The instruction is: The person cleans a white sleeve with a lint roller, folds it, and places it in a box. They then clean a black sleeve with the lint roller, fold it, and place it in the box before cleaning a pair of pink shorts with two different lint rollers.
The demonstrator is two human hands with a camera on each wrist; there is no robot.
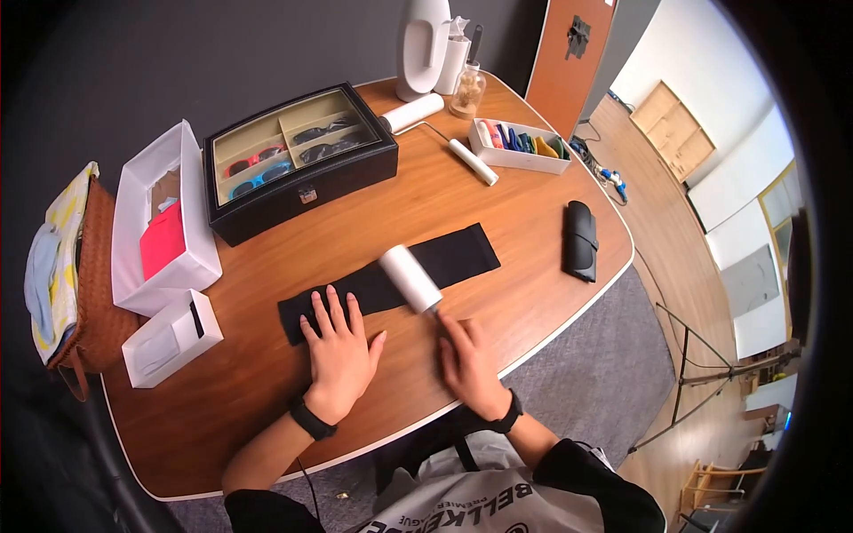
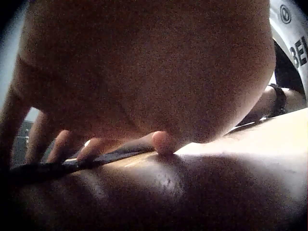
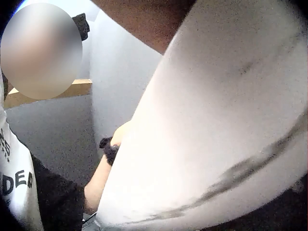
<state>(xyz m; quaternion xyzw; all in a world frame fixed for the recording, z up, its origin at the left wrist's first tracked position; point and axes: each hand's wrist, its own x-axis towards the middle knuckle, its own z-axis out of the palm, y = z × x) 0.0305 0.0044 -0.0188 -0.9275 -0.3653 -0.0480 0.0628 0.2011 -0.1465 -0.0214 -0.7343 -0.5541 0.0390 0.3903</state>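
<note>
Resting open left hand point(image 1: 342, 364), fingers spread, on left part of long, flat, black fabric strip point(image 1: 466, 255), thumb lying off its near edge; strip stretching across brown wooden tabletop point(image 1: 533, 284), before black rectangular display box point(image 1: 351, 178) with clear lid. Gripping handle end of white cylindrical roller point(image 1: 410, 278) in right hand point(image 1: 471, 366), laying roller across strip's middle, well apart from black oblong case point(image 1: 580, 242) at right.

So there's this long black fabric strip point(image 1: 464, 255) lying pretty much flat on the brown wooden table point(image 1: 524, 284), with a chunky white cylindrical lint roller point(image 1: 410, 278) sitting slantwise across its middle, handle end past the near edge.
</note>
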